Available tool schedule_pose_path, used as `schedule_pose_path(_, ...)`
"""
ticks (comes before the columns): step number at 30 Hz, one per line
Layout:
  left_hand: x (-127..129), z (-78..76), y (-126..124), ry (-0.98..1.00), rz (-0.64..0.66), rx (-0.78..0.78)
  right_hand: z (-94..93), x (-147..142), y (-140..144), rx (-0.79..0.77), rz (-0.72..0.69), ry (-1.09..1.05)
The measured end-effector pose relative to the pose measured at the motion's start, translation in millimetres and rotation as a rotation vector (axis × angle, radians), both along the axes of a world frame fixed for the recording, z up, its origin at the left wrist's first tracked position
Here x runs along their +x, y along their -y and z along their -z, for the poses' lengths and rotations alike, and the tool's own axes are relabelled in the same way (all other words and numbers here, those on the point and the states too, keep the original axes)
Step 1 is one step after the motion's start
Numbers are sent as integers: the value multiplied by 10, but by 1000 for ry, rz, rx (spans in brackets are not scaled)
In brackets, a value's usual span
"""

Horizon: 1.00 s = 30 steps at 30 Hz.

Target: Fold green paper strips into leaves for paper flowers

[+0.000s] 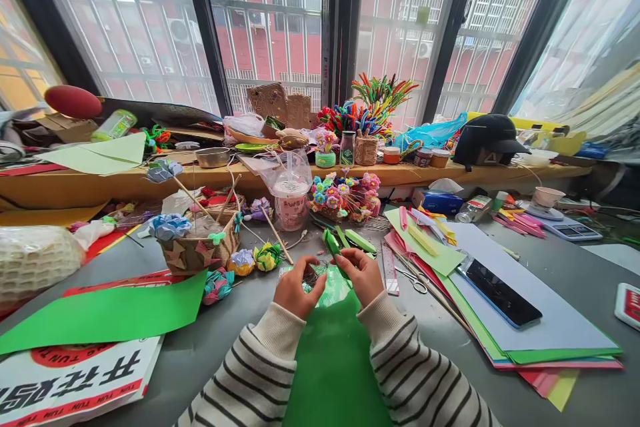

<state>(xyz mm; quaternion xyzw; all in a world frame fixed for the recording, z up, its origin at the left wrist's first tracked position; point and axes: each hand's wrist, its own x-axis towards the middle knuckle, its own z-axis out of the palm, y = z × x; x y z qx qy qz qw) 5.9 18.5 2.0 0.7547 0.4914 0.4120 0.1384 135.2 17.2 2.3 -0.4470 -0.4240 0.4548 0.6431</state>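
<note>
Pinched between the thumb and fingers of my right hand [362, 275] is a folded green paper strip [332, 244], its upper end sticking up past the fingertips. My left hand [299, 288] curls at a tangle of thin dark wire [316, 271]; how firmly it grips the strands is hard to see. Beneath both hands lies a shiny green sheet [335, 347], stretching toward me between my striped sleeves. More folded green paper pieces [360, 240] rest just beyond my right hand. To its right are a ruler [391, 269] and scissors [415, 281].
A phone [500, 293] lies on stacked coloured paper [555, 333] at right. Toward the left are a box of paper flowers [193, 257], a green sheet [110, 307] and a printed bag [75, 380]. A lidded plastic cup [291, 203] and crocheted flowers [345, 197] stand ahead.
</note>
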Motion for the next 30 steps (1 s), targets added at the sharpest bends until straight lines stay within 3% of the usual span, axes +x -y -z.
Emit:
schedule_pose_path(5,-22,-90,9,-161,89,-72,17,7,-7,7,-52,-8)
schedule_pose_path(10,-15,-185,29,-213,75,-60,9,34,-18,-15,-89,-56)
schedule_pose_path(18,-7,-190,5,-245,-2,61,14,57,-41,-115,-147,-204)
schedule_pose_path(23,-9,-234,30,-166,82,152,25,56,-45,-131,-197,-287)
schedule_pose_path(25,-20,-245,28,-145,128,96,31,54,-50,-130,-206,-283)
schedule_pose_path(30,-62,-234,-27,56,259,-209,50,38,-60,-122,-185,-152)
